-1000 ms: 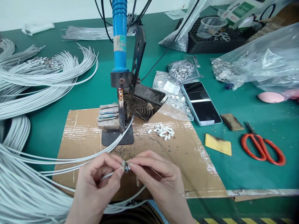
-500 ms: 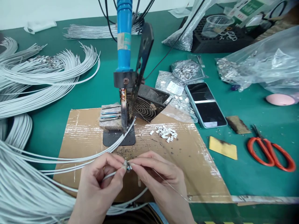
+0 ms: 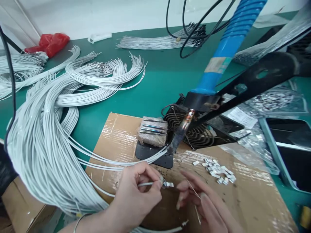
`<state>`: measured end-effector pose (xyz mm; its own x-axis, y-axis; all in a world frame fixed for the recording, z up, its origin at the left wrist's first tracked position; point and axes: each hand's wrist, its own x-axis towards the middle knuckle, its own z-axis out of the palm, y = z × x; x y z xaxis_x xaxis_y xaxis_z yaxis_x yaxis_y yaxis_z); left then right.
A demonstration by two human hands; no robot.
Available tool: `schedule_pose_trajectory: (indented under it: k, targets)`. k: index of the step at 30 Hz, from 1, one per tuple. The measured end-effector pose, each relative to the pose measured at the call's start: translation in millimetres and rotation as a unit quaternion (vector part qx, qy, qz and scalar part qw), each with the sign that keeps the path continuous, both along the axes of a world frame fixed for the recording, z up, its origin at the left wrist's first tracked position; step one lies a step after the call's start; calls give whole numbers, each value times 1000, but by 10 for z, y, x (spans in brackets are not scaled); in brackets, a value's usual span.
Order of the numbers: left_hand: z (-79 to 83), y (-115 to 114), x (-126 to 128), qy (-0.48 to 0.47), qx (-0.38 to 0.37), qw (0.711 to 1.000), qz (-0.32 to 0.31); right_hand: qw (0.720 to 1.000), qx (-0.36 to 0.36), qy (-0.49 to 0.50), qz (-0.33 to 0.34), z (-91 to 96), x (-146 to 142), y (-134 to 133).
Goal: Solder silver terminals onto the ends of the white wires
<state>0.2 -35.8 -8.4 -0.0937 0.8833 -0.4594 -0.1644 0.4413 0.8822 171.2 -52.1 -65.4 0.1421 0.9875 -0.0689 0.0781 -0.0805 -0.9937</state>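
My left hand [image 3: 136, 199] pinches the end of a thin white wire [image 3: 145, 184], and a small metal terminal [image 3: 168, 184] sticks out past the thumb. My right hand [image 3: 206, 204] is a little to the right, apart from the terminal, fingers curled round a fine strand of solder wire [image 3: 195, 194]. Both hands hover over the taped cardboard sheet [image 3: 247, 197]. Just beyond them the blue-handled soldering iron [image 3: 218, 61] leans in its black stand, tip down near the ends of several white wires [image 3: 145, 160]. A small pile of loose metal terminals [image 3: 216, 170] lies on the cardboard.
Big bundles of white wires [image 3: 43, 145] fill the left side of the green table [image 3: 157, 84]. A small black fan [image 3: 201, 132] and a sponge block holding tips [image 3: 153, 131] sit behind the iron. A phone [image 3: 289, 149] and bags of terminals [image 3: 274, 100] lie right. A red bag [image 3: 52, 42] lies far back.
The view has swung left and tilted. My right hand has let go of the terminal and drawn back to the right; my left hand still holds the wire end with the terminal on it.
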Motion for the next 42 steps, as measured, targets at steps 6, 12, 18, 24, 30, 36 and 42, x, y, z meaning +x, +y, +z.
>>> schedule_pose_trajectory:
  k: [6,12,18,24,30,36,42]
  targets:
    - [-32,8,-32,-5,48,999,24,995,-41,-69,-60,234,-120,-47]
    - [24,25,-59,38,41,998,38,992,80,-100,-5,463,-234,17]
    - [8,53,-52,58,69,995,33,996,78,-34,-22,491,-344,25]
    - [66,126,-27,92,76,993,24,997,65,-37,-27,553,-382,61]
    - [82,142,-20,131,84,988,18,995,70,-65,-28,535,-349,104]
    - [106,129,36,156,86,983,44,994,64,-73,-41,531,-358,124]
    - [142,113,78,169,59,982,61,994,62,-74,-46,553,-358,150]
